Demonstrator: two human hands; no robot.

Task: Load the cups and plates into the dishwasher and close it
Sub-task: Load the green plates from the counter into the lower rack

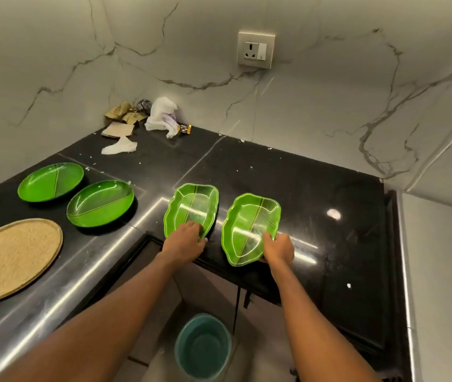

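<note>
At the counter edge: the left hand (185,239) curls its fingers over the near tip of the left leaf plate (191,208), gripping it; the right hand (278,249) grips the near right corner of the right leaf plate (249,224), fingers wrapped round its rim.
Leaf plates: 2, green, side by side but apart on the black counter (315,188), close to its front edge.
Round plates: 2, green, further left; the near round plate (99,202) sits just beside the far round plate (50,181).
Woven tray (10,257): flat on the counter at far left.
Corner: crumpled wrappers (161,114) against the marble wall.
Floor: teal basin (202,346) between the forearms.
</note>
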